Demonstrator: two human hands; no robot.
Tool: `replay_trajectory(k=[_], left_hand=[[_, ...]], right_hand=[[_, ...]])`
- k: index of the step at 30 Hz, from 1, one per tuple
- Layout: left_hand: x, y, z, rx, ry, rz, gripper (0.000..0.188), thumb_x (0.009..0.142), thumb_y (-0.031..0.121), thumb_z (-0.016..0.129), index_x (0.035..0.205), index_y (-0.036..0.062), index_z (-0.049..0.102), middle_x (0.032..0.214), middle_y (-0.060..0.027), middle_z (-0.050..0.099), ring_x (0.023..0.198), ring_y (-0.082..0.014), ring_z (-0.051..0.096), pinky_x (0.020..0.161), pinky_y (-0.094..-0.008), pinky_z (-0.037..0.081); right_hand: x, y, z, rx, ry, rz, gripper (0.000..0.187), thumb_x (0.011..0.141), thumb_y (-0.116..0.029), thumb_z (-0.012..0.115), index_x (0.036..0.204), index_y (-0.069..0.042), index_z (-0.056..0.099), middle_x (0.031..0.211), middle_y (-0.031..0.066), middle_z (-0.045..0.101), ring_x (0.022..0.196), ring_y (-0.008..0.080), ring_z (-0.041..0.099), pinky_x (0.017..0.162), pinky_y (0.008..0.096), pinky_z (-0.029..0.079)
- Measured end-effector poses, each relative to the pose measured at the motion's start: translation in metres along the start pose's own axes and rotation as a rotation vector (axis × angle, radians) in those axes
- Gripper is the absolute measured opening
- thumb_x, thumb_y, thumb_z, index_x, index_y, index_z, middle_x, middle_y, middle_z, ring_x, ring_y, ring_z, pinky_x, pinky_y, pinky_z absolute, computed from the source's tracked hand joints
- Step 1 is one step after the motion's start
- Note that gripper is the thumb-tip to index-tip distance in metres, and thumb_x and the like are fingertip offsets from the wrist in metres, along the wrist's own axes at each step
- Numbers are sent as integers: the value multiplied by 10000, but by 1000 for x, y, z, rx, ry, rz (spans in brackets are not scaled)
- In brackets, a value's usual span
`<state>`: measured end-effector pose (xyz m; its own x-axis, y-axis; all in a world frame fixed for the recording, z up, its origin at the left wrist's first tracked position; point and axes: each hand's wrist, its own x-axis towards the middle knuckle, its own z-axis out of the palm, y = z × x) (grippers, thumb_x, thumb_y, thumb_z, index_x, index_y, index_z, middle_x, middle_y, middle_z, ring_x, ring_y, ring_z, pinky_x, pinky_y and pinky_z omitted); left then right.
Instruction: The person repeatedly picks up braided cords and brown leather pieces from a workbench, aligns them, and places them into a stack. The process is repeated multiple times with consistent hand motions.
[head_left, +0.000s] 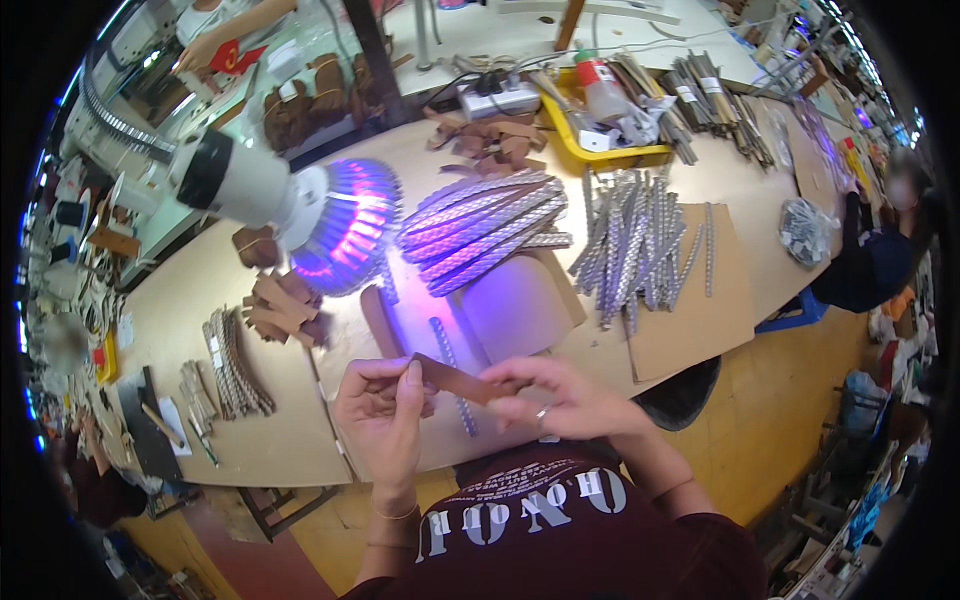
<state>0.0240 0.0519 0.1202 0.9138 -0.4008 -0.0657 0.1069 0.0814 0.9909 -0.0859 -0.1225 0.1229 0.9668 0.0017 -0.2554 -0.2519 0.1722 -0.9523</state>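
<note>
A brown leather-like strip [456,380] is stretched between my two hands above the near part of the table. My left hand [383,408] pinches its left end between thumb and fingers. My right hand [562,398], with a ring on one finger, is closed on the right end. Beneath the hands lies a narrow silver braided strip [466,416], partly covered by the brown strip. Just beyond my left hand is another brown strip [379,322]. A large bundle of silver braided straps [482,228] lies farther off, beside a tan board [517,306].
A lit lamp [352,228] hangs low over the left middle. Loose silver braided strips [640,245] are heaped on cardboard [700,335] at right. Brown pieces [285,307] lie at left. Behind are a yellow tray [573,150] and a power strip [500,101]. Another person [872,255] is at right.
</note>
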Motion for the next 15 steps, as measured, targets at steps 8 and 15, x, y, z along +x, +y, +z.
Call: replay_trajectory(k=[8, 15], left_hand=[[9, -61, 42, -403, 100, -148, 250, 924, -7, 610, 1136, 2, 477, 941, -98, 630, 856, -158, 644, 725, -290, 574], [26, -105, 51, -208, 107, -259, 273, 941, 16, 591, 1194, 0, 489, 1032, -106, 625, 857, -149, 615, 728, -258, 517]], right_hand=[[3, -1, -79, -443, 457, -238, 230, 910, -143, 667, 1108, -32, 638, 832, 105, 711, 746, 149, 675, 692, 285, 512], [8, 15, -118, -865, 766, -135, 234, 880, -200, 707, 1038, -38, 650, 786, 134, 681, 699, 261, 658, 678, 347, 516]])
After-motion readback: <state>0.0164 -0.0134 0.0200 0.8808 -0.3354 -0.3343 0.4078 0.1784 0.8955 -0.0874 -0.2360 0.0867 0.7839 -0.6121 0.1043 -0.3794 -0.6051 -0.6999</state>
